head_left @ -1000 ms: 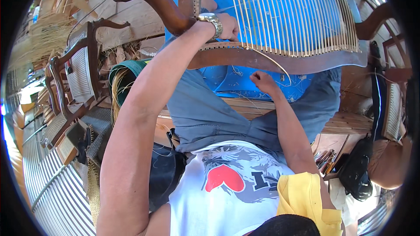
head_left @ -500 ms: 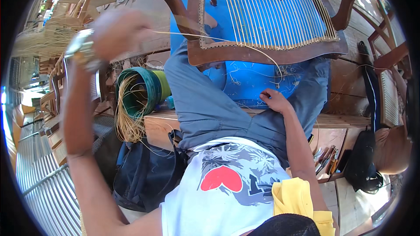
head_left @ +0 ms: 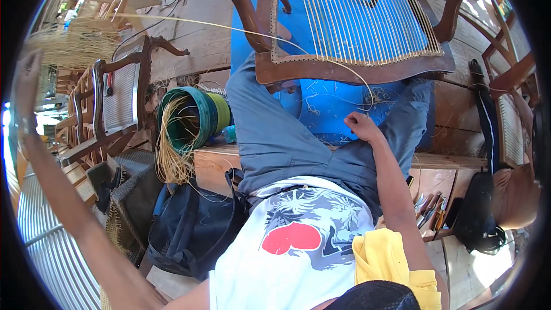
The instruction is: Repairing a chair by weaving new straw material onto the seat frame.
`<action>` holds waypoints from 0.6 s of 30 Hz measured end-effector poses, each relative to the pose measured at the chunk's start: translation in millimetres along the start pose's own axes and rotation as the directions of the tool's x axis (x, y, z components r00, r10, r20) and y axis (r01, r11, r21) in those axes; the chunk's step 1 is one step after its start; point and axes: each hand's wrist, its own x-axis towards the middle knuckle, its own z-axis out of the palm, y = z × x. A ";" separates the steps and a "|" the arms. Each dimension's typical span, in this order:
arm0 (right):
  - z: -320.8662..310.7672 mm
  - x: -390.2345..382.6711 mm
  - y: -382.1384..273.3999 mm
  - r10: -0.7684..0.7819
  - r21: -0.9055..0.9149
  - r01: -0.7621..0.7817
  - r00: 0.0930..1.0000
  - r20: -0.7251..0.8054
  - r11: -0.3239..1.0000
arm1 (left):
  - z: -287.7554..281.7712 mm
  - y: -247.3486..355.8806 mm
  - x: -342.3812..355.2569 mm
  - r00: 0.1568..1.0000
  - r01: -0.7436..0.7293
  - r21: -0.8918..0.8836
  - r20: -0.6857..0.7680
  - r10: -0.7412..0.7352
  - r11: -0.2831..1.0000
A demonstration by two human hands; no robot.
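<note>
My left hand, blurred at the far left rim, is at the end of my outstretched arm. A long pale cane strand stretches in the air from the chair seat toward that hand; its far end fades before the loose cane, so the grip itself is unclear. The strand passes over the front rail of the wooden chair frame, and its other end curls below the rail. Parallel cane strands span the seat opening. My right hand rests over my lap, fingers curled in, with nothing visible in them.
A green bucket with a cane bundle lies tipped at left, beside a dark bag. Another chair stands behind. Loose cane spreads at far left. Tools sit in the bench at right.
My left hand has swung outward to the far left, and more of the cane strand now shows stretched out. My right hand's fingers have curled in.
</note>
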 end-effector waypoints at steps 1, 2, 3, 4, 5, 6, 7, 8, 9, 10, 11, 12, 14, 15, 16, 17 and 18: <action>1.3 0.1 -5.3 -0.003 0.001 0.003 1.000 0.005 1.000 | 22.9 -9.5 -11.9 0.995 0.065 0.084 -0.078 -0.059 0.994; -0.4 -0.5 -9.6 0.005 -0.020 -0.005 1.000 0.011 1.000 | 47.2 30.2 -30.4 0.978 -0.057 -0.151 -0.205 0.025 0.987; -3.0 -3.9 -12.0 0.020 -0.043 -0.020 1.000 0.012 0.999 | 65.3 100.2 -51.5 0.936 -0.204 -0.366 -0.345 0.072 0.908; -15.6 -17.3 -2.4 0.079 -0.046 -0.081 0.996 -0.041 0.996 | 84.9 187.4 -62.5 0.973 -0.173 -0.564 -0.225 0.051 0.807; -14.2 -17.6 -8.1 0.050 -0.101 -0.054 0.998 -0.042 0.993 | 92.6 231.7 -78.9 0.985 -0.171 -0.737 -0.140 0.099 0.655; -11.8 -18.1 -17.3 0.013 -0.160 -0.018 0.999 -0.035 0.987 | 101.2 262.8 -95.7 0.957 -0.288 -0.597 -0.192 0.215 0.748; -12.1 -19.4 -22.0 0.014 -0.166 -0.020 0.999 -0.035 0.986 | 128.0 291.8 -109.6 0.977 -0.192 -0.712 -0.071 0.203 0.676; -11.5 -23.8 -25.0 -0.044 -0.173 0.038 0.999 -0.028 0.984 | 140.1 322.8 -114.2 0.953 -0.184 -0.721 0.034 0.300 0.668; -14.8 -29.1 -25.1 -0.095 -0.184 0.088 0.995 -0.028 0.979 | 154.8 351.4 -113.7 0.925 -0.223 -0.767 0.027 0.378 0.601; -19.4 -35.9 -29.0 -0.091 -0.185 0.084 0.995 -0.028 0.979 | 165.9 372.1 -110.3 0.892 -0.257 -0.803 0.017 0.452 0.538; -25.8 -43.8 -35.4 -0.192 -0.186 0.177 0.979 -0.066 0.966 | 179.3 387.3 -105.2 0.861 -0.285 -0.883 -0.065 0.504 0.373; -32.7 -56.5 -39.6 -0.280 -0.190 0.257 0.954 -0.108 0.948 | 190.8 402.2 -98.3 0.825 -0.302 -0.935 -0.160 0.542 0.184; -50.6 -76.8 -45.3 -0.309 -0.283 0.253 0.935 -0.174 0.925 | 205.6 419.4 -80.0 0.813 -0.342 -0.924 -0.200 0.548 0.171; -60.6 -89.3 -44.1 -0.339 -0.372 0.235 0.909 -0.242 0.898 | 211.3 431.0 -73.8 0.794 -0.386 -0.910 -0.245 0.556 0.151; -70.4 -98.3 -41.4 -0.332 -0.367 0.231 0.912 -0.241 0.901 | 212.8 440.9 -71.1 0.863 -0.166 -0.976 -0.077 0.499 0.138; -80.8 -105.9 -37.0 -0.340 -0.434 0.194 0.894 -0.290 0.880 | 223.0 443.2 -64.6 0.862 -0.161 -0.977 -0.070 0.503 0.140; -88.7 -113.2 -33.4 -0.351 -0.499 0.149 0.873 -0.339 0.854 | 240.1 447.2 -56.7 0.778 -0.349 -0.886 -0.093 0.621 0.305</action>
